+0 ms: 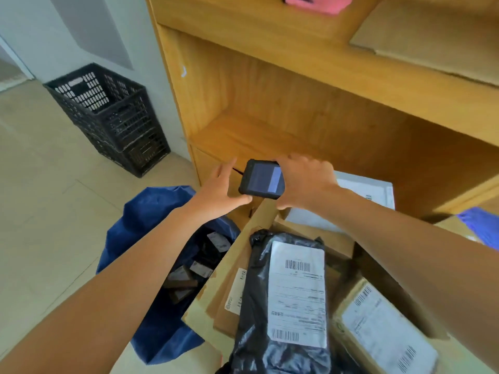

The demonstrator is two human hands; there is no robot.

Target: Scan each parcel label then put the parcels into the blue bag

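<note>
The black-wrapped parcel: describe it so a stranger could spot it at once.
Start at the wooden shelf unit, then drop to the open cardboard box below it, right of the blue bag. The black-wrapped parcel lies on top there, the only glossy black plastic one, with a tall white barcode label.
</note>
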